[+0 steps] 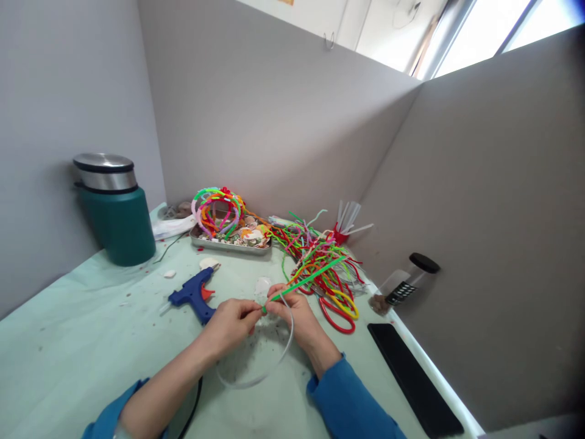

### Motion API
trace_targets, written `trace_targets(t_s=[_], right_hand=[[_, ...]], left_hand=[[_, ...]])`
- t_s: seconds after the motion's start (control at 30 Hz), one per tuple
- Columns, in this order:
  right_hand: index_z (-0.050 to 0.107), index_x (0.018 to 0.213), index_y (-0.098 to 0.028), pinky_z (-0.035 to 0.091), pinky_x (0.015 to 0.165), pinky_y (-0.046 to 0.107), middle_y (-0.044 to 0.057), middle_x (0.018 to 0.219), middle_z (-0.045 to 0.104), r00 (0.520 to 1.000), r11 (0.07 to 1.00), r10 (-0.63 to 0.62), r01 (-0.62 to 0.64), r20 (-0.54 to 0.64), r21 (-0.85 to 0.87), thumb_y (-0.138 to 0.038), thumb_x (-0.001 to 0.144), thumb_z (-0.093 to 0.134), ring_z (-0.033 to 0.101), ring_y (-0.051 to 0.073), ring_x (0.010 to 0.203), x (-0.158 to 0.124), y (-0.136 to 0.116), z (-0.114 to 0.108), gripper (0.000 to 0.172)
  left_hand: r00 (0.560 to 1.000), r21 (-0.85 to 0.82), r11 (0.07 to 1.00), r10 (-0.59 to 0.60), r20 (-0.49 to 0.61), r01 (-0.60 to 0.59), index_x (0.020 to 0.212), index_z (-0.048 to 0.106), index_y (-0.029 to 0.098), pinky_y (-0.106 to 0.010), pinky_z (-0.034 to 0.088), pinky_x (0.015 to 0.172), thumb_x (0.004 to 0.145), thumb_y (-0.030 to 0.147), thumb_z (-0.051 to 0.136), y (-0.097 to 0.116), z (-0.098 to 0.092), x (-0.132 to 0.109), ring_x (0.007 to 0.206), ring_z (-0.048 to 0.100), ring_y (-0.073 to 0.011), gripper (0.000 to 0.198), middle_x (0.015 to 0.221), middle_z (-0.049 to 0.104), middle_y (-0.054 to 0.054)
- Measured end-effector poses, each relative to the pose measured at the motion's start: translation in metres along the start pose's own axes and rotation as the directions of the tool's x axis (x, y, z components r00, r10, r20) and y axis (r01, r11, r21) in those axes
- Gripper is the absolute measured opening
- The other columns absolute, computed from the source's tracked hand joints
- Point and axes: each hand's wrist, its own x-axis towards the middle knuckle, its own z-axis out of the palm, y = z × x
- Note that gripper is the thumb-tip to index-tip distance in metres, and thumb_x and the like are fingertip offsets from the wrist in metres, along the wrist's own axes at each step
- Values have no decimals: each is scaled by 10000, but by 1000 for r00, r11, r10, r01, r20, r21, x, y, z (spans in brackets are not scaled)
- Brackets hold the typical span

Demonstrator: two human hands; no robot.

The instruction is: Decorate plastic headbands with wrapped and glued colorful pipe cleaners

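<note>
Near the middle of the table, my left hand (pixel 235 323) and my right hand (pixel 292 312) meet, both with fingers pinched. A bright green strip (pixel 313 276) runs from between my fingertips up to the right; its lower end is pinched by my left hand, and my right hand grips it just above. A pale grey-white cord (pixel 286 350) curves down from my right hand and loops over the table below. Left of my hands lies a blue glue gun (pixel 192 296) with a red trigger.
Behind my hands stand a metal tray (pixel 233 247) with coloured rings and a tangled pile of coloured cords (pixel 315 250). A green bottle (pixel 119 222) is at the left; a clear jar (pixel 397 289) and a black flat object (pixel 414 378) are at the right. Grey partitions enclose the table.
</note>
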Motion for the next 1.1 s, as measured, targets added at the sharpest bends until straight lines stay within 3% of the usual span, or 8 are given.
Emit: trace_targets(t_s=[0.17,0.33,0.7,0.9,1.1], right_hand=[[618,596,-176,372,635,243,-5,716,528,1000,999,-2,2,1,-36,-274,678,705,487,125,681,0,4,-1,155],[600,647,-171,351,565,228,-24,614,539,993,994,106,-107,48,27,-271,678,706,478,107,581,-1,7,-1,149],[614,664,-145,357,554,215,-21,596,560,960,952,246,-265,133,155,-282,670,721,483,88,545,-4,0,-8,174],[612,643,-142,343,538,208,-21,579,565,960,947,249,-270,130,176,-283,666,712,484,85,530,-4,-5,-8,175],[601,624,-140,310,480,192,-33,545,543,948,926,285,-310,138,217,-265,640,730,450,71,486,-4,-5,-5,181]], left_hand=[[995,49,994,99,-4,-98,469,507,188,-215,186,467,767,350,455,5,1,-3,448,322,-108,344,434,362,45],[984,115,978,177,-30,-172,516,562,188,-210,199,484,777,309,456,8,3,-6,480,369,-114,307,466,437,32],[975,102,969,223,19,-224,477,566,181,-216,185,468,795,341,481,11,2,-8,438,345,-97,366,438,430,36],[942,115,936,324,91,-333,579,631,186,-209,273,519,820,308,463,15,2,-9,511,441,-111,319,547,552,5],[921,191,901,382,73,-389,679,651,184,-208,338,572,843,275,464,19,0,-14,579,528,-118,266,630,614,-15]])
